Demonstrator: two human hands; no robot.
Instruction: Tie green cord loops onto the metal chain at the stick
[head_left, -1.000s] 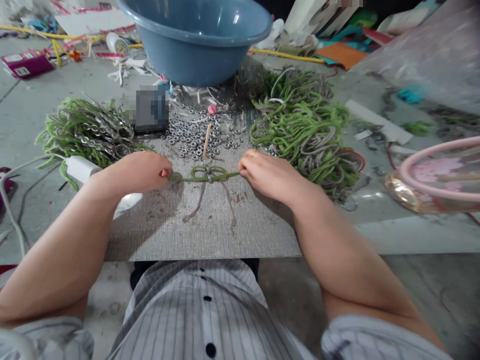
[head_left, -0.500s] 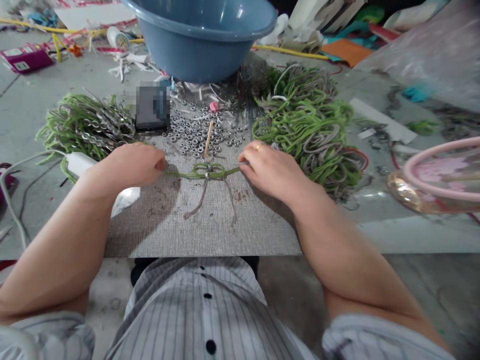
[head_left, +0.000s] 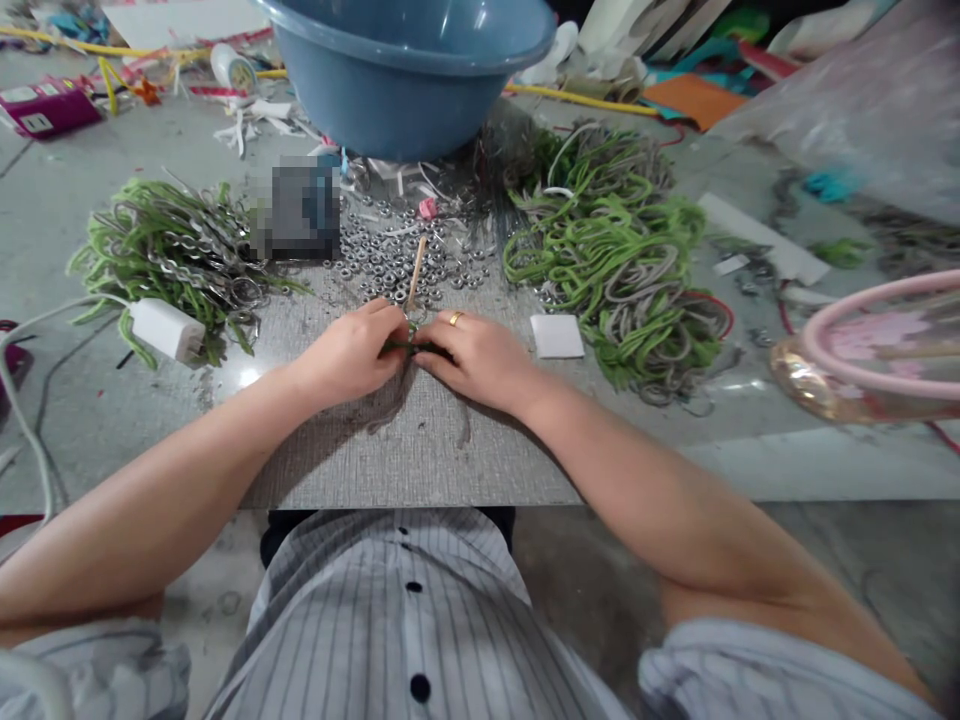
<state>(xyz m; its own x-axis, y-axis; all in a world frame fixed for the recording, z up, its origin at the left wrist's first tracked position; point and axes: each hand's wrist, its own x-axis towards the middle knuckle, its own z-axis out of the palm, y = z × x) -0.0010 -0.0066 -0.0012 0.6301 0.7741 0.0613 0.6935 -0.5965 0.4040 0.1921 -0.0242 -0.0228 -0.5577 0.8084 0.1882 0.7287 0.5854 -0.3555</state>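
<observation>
My left hand (head_left: 352, 350) and my right hand (head_left: 476, 355) meet at the middle of a grey textured board (head_left: 420, 450). Both pinch a knotted green cord (head_left: 409, 346), of which only a short dark-green piece shows between the fingers. A ring sits on a finger of my right hand. Just beyond the hands a thin wooden stick (head_left: 415, 272) lies among a spread of small metal rings (head_left: 390, 262).
A heap of green and grey cords (head_left: 615, 250) lies right of the hands, a bundle of finished corded rings (head_left: 172, 250) to the left. Also here: a blue basin (head_left: 409, 70), a white charger (head_left: 169, 330) with cable, a white square pad (head_left: 556, 336), a pink hoop (head_left: 877, 340).
My hands were apart, pulling the green cord's two ends taut sideways. They have come together over the knot, hiding most of it. The white square pad is now uncovered.
</observation>
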